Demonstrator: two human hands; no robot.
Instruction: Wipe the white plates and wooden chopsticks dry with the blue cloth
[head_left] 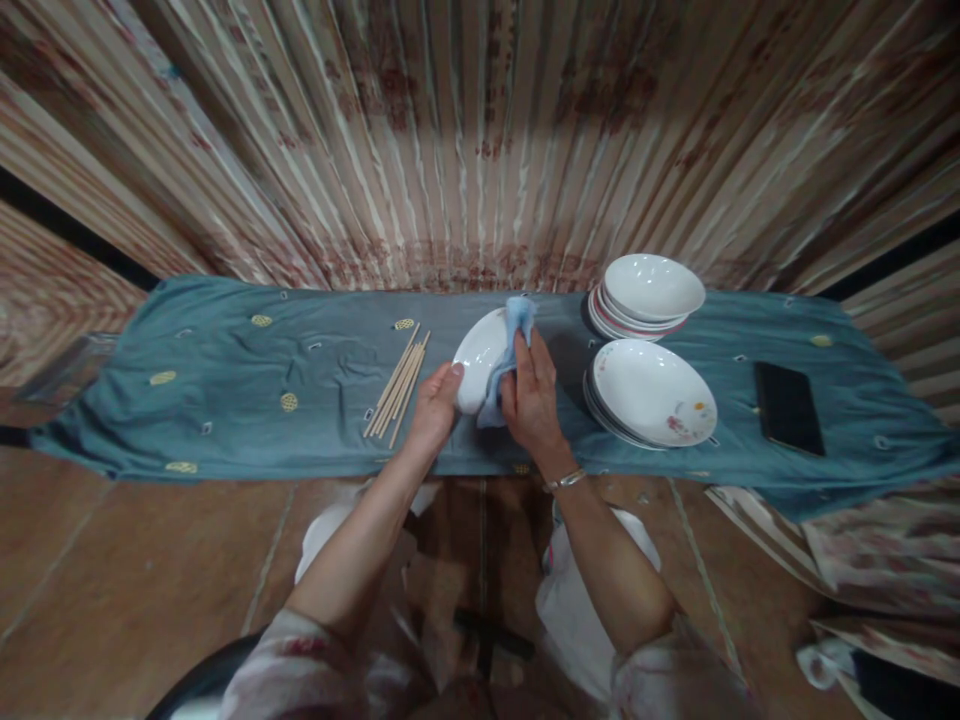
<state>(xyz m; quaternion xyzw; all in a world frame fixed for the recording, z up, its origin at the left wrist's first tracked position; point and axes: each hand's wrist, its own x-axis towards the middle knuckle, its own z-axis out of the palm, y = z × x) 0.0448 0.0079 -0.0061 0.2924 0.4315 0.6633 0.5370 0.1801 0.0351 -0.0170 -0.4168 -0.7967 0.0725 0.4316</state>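
A white plate [480, 352] is held tilted above the middle of the cloth-covered table. My left hand [436, 402] grips its left rim, thumb on the upper face. A light blue cloth [519, 318] lies over the plate's right side, pinched in my right hand [534, 392], which presses it against the plate. The cloth and fingers hide the plate's right part. Just left of my left hand, a loose bundle of wooden chopsticks [397, 388] lies on the table. Right of my right hand stands a stack of white plates with a flower pattern [652, 392].
Behind the plate stack stands a stack of white bowls [654, 288]. A flat black object [789, 408] lies farther right. A teal patterned cloth [225, 400] covers the narrow table, its front edge close to my wrists. A pleated curtain [465, 150] hangs behind.
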